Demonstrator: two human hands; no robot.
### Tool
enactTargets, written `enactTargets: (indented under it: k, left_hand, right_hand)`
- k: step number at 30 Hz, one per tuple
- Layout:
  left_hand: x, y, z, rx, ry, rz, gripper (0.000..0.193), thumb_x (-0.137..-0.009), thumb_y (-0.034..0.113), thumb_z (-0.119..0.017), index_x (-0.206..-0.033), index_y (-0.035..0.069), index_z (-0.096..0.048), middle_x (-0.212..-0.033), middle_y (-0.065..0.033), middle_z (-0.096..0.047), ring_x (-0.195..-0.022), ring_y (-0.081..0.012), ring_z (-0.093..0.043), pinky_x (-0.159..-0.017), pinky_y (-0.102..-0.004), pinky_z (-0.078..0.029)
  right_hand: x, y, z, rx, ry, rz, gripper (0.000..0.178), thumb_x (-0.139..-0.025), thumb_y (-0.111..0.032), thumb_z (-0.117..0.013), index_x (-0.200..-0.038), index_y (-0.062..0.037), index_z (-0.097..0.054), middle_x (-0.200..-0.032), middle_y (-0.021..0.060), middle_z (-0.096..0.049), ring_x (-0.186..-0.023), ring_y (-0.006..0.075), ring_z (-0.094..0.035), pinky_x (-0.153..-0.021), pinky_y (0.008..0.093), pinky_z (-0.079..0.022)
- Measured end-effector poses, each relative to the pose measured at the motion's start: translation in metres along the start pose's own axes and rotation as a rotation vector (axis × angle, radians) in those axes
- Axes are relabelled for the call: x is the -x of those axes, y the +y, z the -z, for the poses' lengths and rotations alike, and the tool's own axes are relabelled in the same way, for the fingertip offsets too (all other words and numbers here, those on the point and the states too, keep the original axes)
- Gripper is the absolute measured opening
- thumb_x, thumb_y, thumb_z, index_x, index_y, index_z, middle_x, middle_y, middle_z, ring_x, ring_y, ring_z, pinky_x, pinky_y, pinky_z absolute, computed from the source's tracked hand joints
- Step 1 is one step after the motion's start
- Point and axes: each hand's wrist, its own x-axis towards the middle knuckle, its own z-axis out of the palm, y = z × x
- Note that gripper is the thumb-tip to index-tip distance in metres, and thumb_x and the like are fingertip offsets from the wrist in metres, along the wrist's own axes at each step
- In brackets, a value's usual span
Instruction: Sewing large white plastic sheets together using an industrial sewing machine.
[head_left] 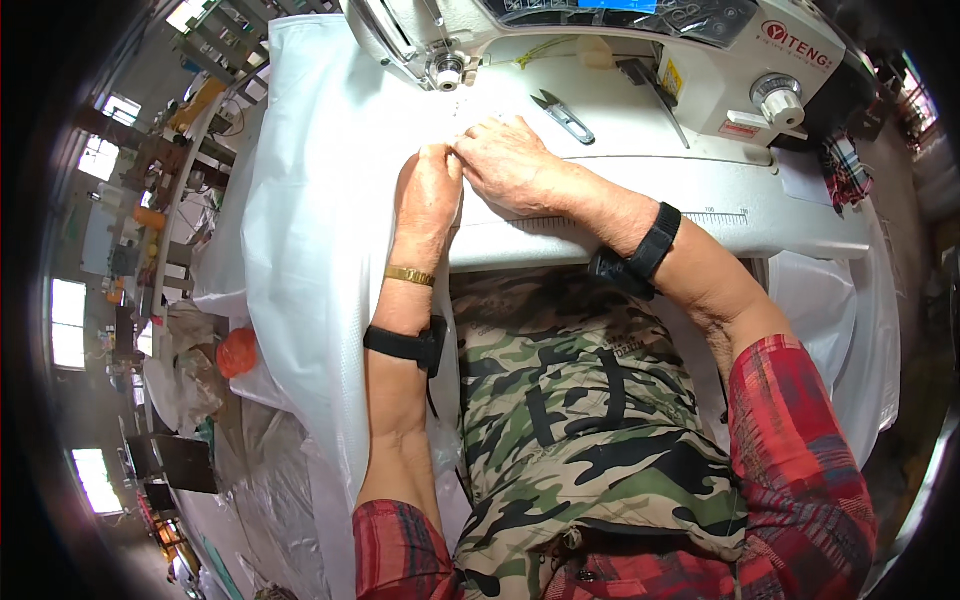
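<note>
A large white sheet (300,190), plastic-looking, covers the left of the sewing machine's bed and drapes down past its front edge. My left hand (430,190) is closed on the sheet's right edge, fingertips pinched together. Against it, my right hand (508,165) pinches the same edge, its fingers curled. Both hands meet just in front of the needle area (448,72) of the white sewing machine (690,75). What lies between the fingertips is partly hidden. To the right of my right hand, thread snips (568,120) rest on the bed.
The machine's handwheel (778,102) is at the upper right. A ruler scale (715,216) runs along the bed's front edge. A checked cloth (848,172) lies at the far right. An orange-red bundle (237,353) and crumpled clear plastic (270,480) are at lower left.
</note>
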Motion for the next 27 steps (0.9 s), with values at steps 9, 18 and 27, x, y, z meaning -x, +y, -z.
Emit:
enactTargets:
  k: [9, 18, 27]
  left_hand:
    - [-0.013, -0.002, -0.010, 0.147, 0.067, -0.033, 0.021, -0.090, 0.010, -0.057, -0.085, -0.009, -0.062, -0.069, -0.0235, -0.061, -0.062, -0.0267, -0.062, -0.061, -0.0378, -0.048]
    - [-0.010, -0.001, -0.011, 0.122, 0.054, 0.007, 0.021, -0.093, 0.011, -0.053, -0.098, -0.007, -0.064, -0.085, -0.0256, -0.064, -0.079, -0.0368, -0.065, -0.073, -0.0402, -0.051]
    - [0.020, 0.009, -0.007, 0.029, 0.202, 0.034, 0.030, -0.096, 0.014, -0.048, -0.110, -0.007, -0.063, -0.119, -0.0252, -0.062, -0.111, -0.0376, -0.061, -0.093, -0.0398, -0.049]
  right_hand:
    - [-0.001, 0.002, 0.002, 0.037, 0.037, -0.020, 0.027, -0.095, -0.022, -0.048, -0.112, -0.0043, -0.058, -0.105, 0.0135, -0.061, -0.108, 0.0285, -0.054, -0.093, 0.0446, -0.038]
    - [-0.001, 0.000, 0.001, 0.068, 0.047, -0.018, 0.030, -0.095, -0.023, -0.048, -0.117, -0.0058, -0.059, -0.107, 0.0136, -0.061, -0.107, 0.0281, -0.055, -0.092, 0.0442, -0.039]
    - [0.006, 0.001, 0.005, 0.049, 0.055, 0.004, 0.040, -0.093, -0.037, -0.052, -0.106, -0.0006, -0.063, -0.112, 0.0162, -0.059, -0.112, 0.0307, -0.053, -0.097, 0.0495, -0.037]
